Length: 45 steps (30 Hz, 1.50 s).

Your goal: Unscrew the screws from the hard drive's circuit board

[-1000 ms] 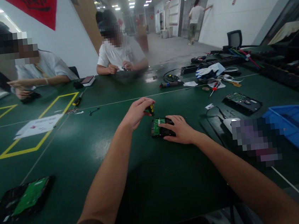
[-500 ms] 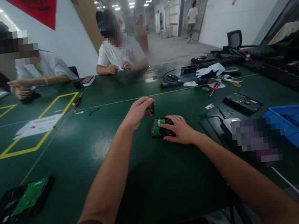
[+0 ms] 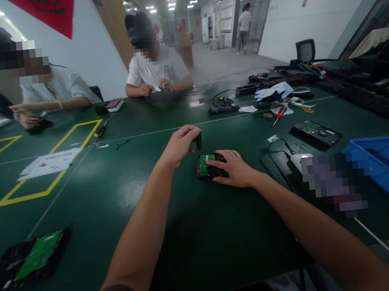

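Note:
A small hard drive point(image 3: 205, 165) with a green circuit board facing up lies on the green table point(image 3: 196, 228) in front of me. My right hand point(image 3: 232, 168) rests flat on its right side with fingers spread, pressing it down. My left hand point(image 3: 179, 145) is closed round the dark handle of a small screwdriver point(image 3: 198, 141), held upright over the drive's far edge.
Another hard drive point(image 3: 29, 260) lies at the near left, a third point(image 3: 315, 132) at the right beside a blue tray point(image 3: 387, 167). Two seated people work across the table. Tools, cables and papers lie at the far right; yellow tape marks the left.
The screwdriver handle has turned slightly in my left fingers; its yellow mark no longer shows. My right hand and the drive have stayed put. A person in the far corridor has walked further away.

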Each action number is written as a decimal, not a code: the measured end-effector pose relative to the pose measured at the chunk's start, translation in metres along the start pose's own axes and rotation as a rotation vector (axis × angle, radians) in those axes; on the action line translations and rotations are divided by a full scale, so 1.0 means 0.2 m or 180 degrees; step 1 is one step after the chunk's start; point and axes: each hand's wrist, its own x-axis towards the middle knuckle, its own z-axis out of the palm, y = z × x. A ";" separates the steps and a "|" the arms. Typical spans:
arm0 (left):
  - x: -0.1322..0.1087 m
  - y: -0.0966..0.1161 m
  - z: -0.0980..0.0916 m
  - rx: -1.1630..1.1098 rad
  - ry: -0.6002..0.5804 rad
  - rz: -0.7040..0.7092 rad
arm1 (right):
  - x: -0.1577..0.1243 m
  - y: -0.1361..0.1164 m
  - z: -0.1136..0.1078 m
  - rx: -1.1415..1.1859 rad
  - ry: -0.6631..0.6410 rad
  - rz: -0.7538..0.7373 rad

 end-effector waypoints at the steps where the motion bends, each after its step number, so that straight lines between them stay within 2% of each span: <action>1: 0.00 0.00 0.00 -0.0091 -0.0041 -0.0043 | 0.00 0.00 0.00 -0.0005 0.0002 -0.0003; 6: 0.01 -0.01 0.00 -0.0734 -0.0254 -0.0229 | 0.00 0.00 0.01 -0.0030 0.0040 -0.0009; 11: 0.02 -0.03 0.00 -0.1131 -0.0359 -0.0179 | 0.00 0.00 0.01 -0.0024 0.0018 -0.0010; 17: -0.01 0.00 0.02 -0.0781 -0.0351 -0.0103 | 0.00 0.00 0.00 -0.0018 -0.0012 0.0004; 23: -0.02 0.01 0.01 -0.0387 -0.0292 -0.0060 | 0.00 -0.01 -0.01 0.0003 -0.0017 0.0029; 27: -0.01 0.00 0.00 -0.0533 -0.0398 -0.0183 | 0.00 -0.01 -0.01 0.0013 -0.0034 0.0050; 35: -0.01 0.00 0.02 -0.0994 -0.0306 -0.0352 | 0.00 -0.01 -0.01 0.0010 0.0006 0.0019; 39: -0.01 0.01 0.01 -0.0837 -0.0414 -0.0243 | 0.00 0.00 0.00 -0.0006 0.0016 0.0022; 45: 0.00 0.00 0.00 -0.0589 -0.0287 -0.0241 | 0.00 0.00 0.00 -0.0015 0.0005 0.0021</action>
